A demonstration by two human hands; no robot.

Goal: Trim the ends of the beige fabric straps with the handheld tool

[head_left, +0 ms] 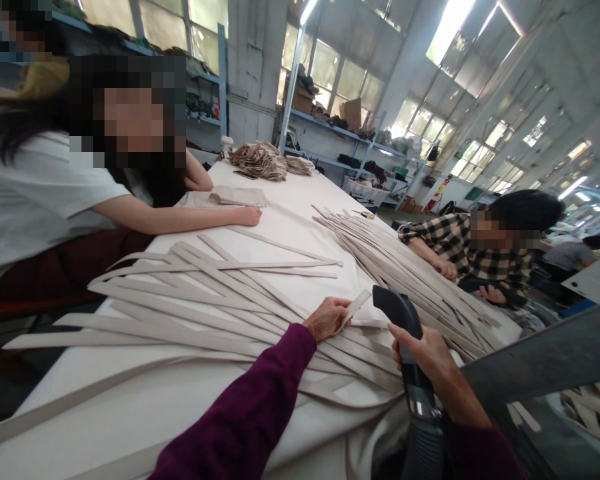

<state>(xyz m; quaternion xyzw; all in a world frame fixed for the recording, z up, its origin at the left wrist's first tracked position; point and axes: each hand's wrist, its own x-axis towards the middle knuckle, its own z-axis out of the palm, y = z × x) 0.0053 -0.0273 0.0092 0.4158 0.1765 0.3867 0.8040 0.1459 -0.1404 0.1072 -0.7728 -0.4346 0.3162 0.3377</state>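
Over the table's near half, my left hand (pixel 327 319) pinches the end of a beige fabric strap (pixel 356 306) between thumb and fingers. My right hand (pixel 427 352) is wrapped around a black vacuum hose handle (pixel 410 340), whose curved tip points toward that strap end without touching it. Below the grip, a shiny metal ring joins it to a ribbed black hose (pixel 424 443). Many loose beige straps (pixel 190 290) lie fanned out beneath and left of my left hand, some crossing each other.
A white-covered table (pixel 300 227) runs away from me. A second row of straps (pixel 380 247) lies along its right side, and a fabric pile (pixel 260 160) sits at the far end. People sit at both sides, one forearm (pixel 190 217) on the table. A metal bar (pixel 555 347) is at right.
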